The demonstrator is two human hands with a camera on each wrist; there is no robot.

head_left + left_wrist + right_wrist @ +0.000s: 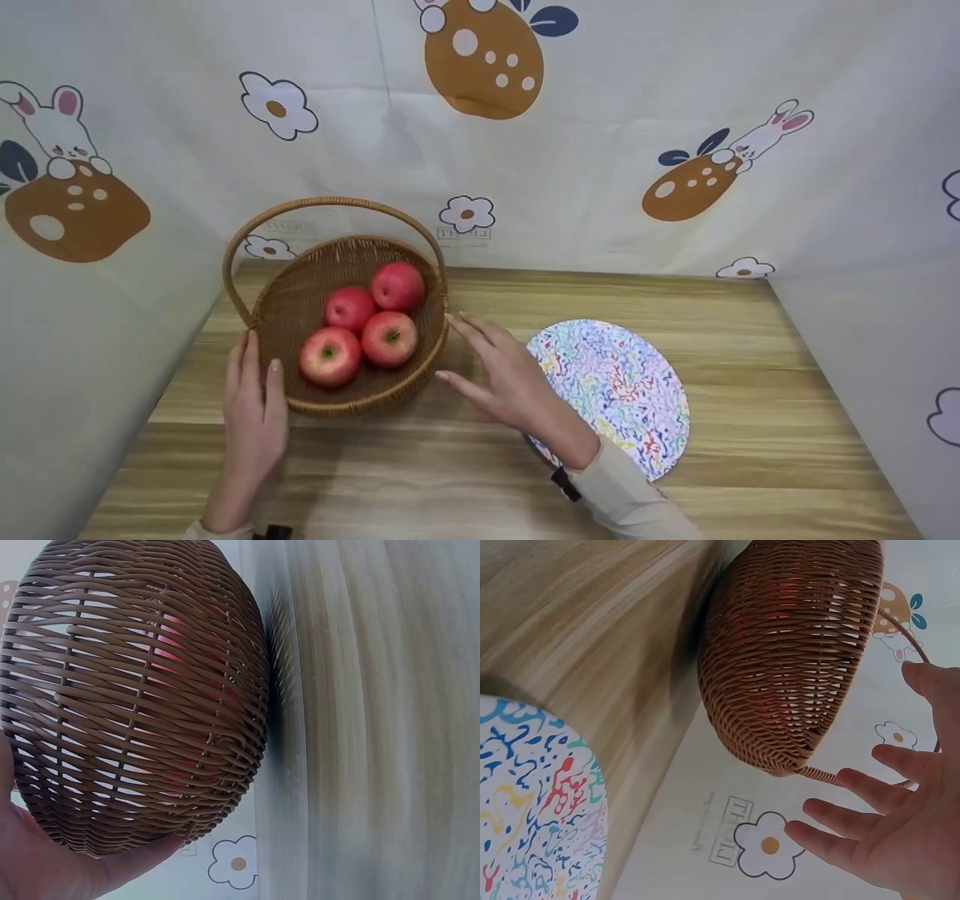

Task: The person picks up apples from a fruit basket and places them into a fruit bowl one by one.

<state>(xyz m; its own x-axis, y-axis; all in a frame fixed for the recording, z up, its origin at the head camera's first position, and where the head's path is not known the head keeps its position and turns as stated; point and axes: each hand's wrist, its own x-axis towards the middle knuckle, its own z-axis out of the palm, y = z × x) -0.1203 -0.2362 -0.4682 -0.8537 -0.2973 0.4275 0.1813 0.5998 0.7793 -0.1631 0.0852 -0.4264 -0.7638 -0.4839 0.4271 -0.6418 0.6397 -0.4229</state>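
Observation:
A brown wicker basket [300, 300] with a tall arched handle [334, 201] stands at the left of the table, its opening facing me. Several red apples [390, 339] lie together inside it. At the basket's left side, my left hand [253, 409] touches the rim with mostly straight fingers; its thumb [142, 859] lies along the woven wall in the left wrist view. Beside the right side is my right hand [506, 379], fingers spread and fingertips close to the rim. The right wrist view shows that palm holding nothing.
Right of the basket, a round board [615, 390] with a multicoloured squiggle pattern lies on the wood-grain table [765, 420], partly under my right forearm. A pale printed cloth [570, 172] hangs behind the table and along both sides.

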